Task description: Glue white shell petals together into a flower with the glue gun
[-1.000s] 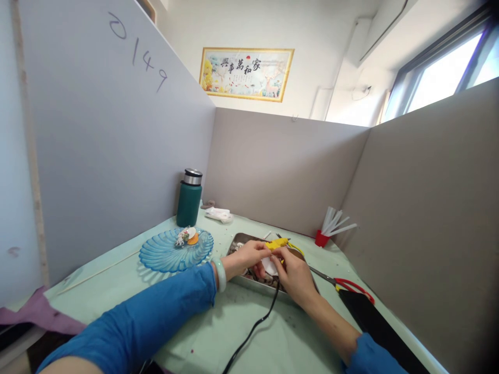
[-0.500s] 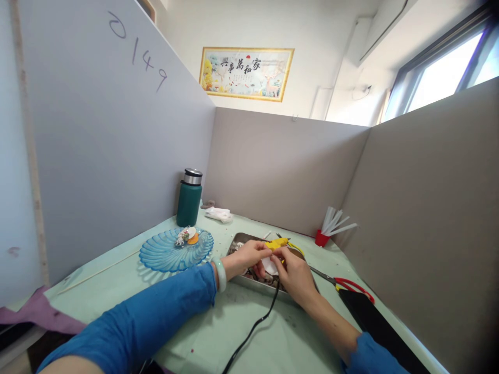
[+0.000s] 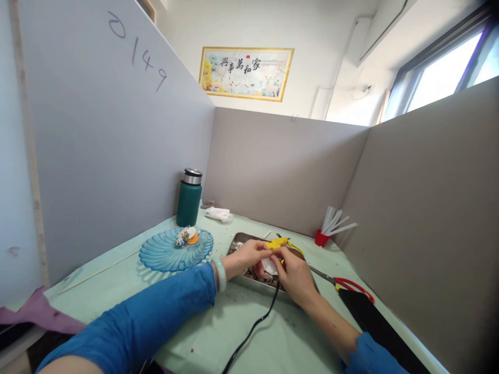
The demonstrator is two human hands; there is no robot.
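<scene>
Both hands meet over a metal tray (image 3: 238, 240) of small shells. My left hand (image 3: 248, 256) pinches the edge of a white shell (image 3: 268, 266), fingers closed on it. My right hand (image 3: 294, 275) is curled against the same shell from the right, just below a yellow glue gun (image 3: 277, 242) whose black cord (image 3: 253, 327) runs toward me. Whether the right hand grips the gun or only the shell is hidden by the fingers.
A blue glass plate (image 3: 163, 254) with a small shell ornament (image 3: 187, 237) lies left of the tray. A green flask (image 3: 189, 198) stands behind it. Red-handled scissors (image 3: 345, 283), a red cup of glue sticks (image 3: 328, 229) and a black strip (image 3: 374, 324) lie right. Partitions enclose the desk.
</scene>
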